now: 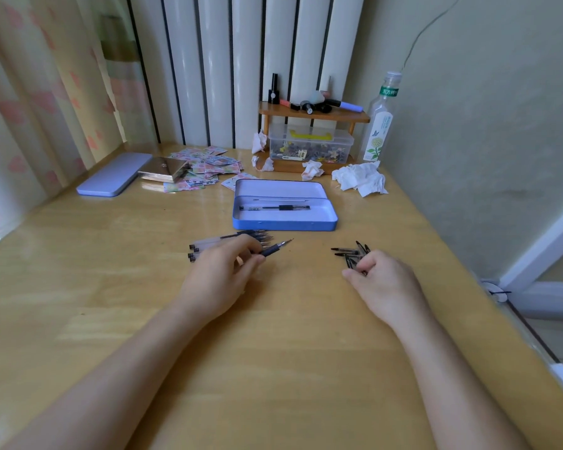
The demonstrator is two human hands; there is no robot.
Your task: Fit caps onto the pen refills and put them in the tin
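Note:
An open blue tin [325, 219] lies on the wooden table, with one capped pen [275, 208] inside it. Just in front of the tin, at the left, is a row of uncapped pens [208, 244], tips to the right. My left hand [220, 277] rests on that row and grips one pen [278, 246], whose bare tip sticks out to the right. A small heap of black caps [351, 251] lies to the right. My right hand [384, 284] is at the near side of the heap, fingers closed on a cap.
The tin's lilac lid [114, 178] lies at the far left beside a gold box [164, 168] and scattered stickers [208, 165]. A wooden shelf [312, 113] over a clear storage box [311, 142], a bottle [379, 125] and crumpled tissues [359, 180] stand at the back.

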